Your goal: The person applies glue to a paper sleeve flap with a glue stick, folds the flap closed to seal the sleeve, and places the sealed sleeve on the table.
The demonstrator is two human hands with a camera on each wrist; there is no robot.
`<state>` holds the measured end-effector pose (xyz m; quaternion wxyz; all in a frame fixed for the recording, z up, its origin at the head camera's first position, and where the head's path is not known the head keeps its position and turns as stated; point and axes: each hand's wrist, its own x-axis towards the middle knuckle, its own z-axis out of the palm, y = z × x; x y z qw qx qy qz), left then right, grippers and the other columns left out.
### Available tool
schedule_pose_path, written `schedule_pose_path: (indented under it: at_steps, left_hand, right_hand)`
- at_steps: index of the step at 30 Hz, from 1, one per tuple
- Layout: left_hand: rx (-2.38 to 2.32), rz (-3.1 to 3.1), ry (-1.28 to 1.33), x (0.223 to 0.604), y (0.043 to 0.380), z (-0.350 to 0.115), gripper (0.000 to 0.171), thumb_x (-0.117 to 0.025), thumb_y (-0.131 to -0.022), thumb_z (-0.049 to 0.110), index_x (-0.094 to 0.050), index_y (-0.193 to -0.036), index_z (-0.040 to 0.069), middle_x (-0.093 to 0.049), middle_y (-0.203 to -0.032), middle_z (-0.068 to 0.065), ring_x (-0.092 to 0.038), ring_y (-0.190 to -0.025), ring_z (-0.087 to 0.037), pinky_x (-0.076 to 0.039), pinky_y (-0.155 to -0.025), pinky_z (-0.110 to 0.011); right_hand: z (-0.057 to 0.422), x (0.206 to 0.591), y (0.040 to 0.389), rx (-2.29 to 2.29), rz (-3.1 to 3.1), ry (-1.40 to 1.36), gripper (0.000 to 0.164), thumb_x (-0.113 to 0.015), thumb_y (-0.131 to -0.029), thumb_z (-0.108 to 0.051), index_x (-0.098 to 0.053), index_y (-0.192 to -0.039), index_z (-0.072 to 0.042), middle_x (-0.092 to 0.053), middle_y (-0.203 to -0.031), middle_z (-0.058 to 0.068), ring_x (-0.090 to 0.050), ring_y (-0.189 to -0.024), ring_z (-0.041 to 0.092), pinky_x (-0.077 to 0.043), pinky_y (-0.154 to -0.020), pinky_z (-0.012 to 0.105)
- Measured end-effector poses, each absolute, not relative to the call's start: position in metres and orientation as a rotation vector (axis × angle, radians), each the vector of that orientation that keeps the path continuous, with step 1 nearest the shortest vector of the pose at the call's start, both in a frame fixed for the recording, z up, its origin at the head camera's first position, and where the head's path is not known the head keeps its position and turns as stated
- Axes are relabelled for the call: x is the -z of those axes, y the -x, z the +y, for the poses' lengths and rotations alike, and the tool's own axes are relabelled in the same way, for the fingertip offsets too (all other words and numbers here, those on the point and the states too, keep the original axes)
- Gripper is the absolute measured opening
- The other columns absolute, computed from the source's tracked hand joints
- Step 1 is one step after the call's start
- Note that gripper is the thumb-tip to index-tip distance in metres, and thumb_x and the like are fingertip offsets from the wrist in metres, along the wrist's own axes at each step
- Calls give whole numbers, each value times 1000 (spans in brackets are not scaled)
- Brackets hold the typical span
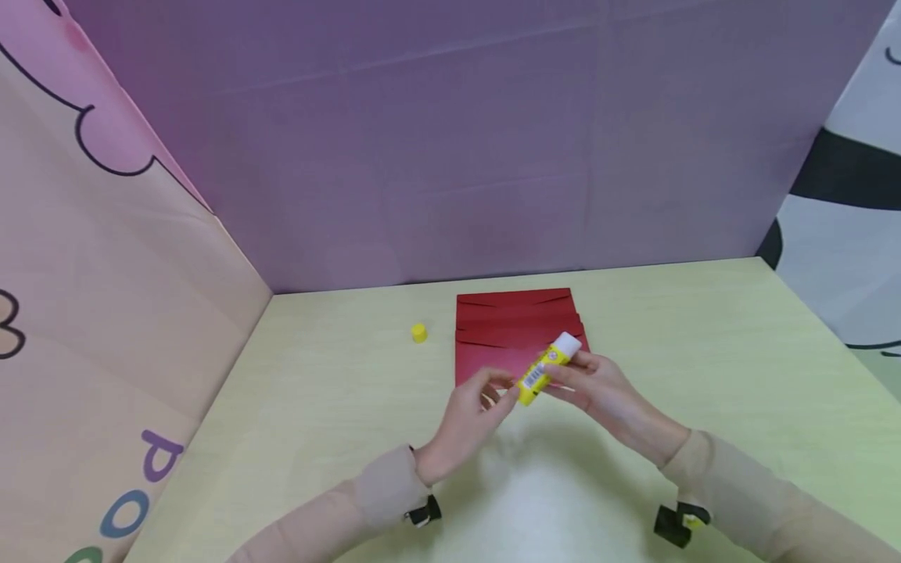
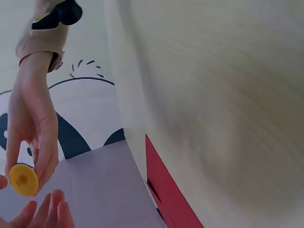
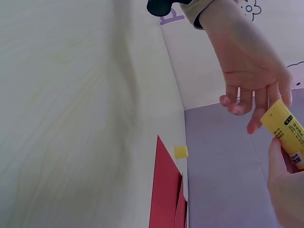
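A yellow glue stick with a white upper end is pinched between the thumb and fingers of my right hand. It tilts, white end up and to the right, above the red envelopes. My left hand is at its lower end, fingers loosely bent. In the left wrist view the round yellow base faces the left fingertips, which look apart from it; whether the left thumb touches it I cannot tell. The right wrist view shows the glue stick's printed side.
On the light wooden table, a small yellow cap stands left of the envelopes, which overlap near the back edge. A purple panel rises behind the table, with printed panels at the left and right.
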<state>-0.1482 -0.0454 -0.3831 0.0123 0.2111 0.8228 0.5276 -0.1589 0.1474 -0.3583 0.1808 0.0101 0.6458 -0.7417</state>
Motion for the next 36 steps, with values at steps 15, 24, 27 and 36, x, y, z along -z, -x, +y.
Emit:
schedule_pose_path:
  at_steps: [15,24,27,36]
  left_hand:
    - [-1034,3324,-1367,386,148,-40,42,-78,-66,21,-51,-93,3,-57,-85,-3,-53,-73,-10,-45,-63,-13]
    - [-1172,3239,-1360,388,150,-42,36,-78,-66,15,-49,-84,3,-55,-75,-4,-52,-63,-10,-41,-56,-8]
    - [-1314,3113,-1244,389,151,-42,34,-77,-67,12,-49,-85,3,-58,-77,-4,-51,-61,-9,-40,-54,-7]
    - [-1716,2629,-869,388,153,-44,23,-72,-72,7,-54,-84,-1,-60,-78,-11,-49,-60,-9,-44,-51,-16]
  right_hand:
    - [144,363,161,2182,1719,-21,59,-58,-86,-18,-29,-128,11,-48,-111,7,-54,-98,14,-43,-89,33]
    - [142,365,160,2148,1730,-33,59,-57,-87,-20,-28,-130,9,-43,-119,13,-53,-101,16,-41,-91,35]
    - [142,366,160,2148,1723,-51,60,-57,-87,-20,-27,-131,8,-42,-120,13,-52,-102,16,-41,-90,35]
    - [144,368,160,2147,1714,-50,60,-57,-87,-20,-27,-131,7,-41,-121,13,-50,-104,17,-42,-90,35]
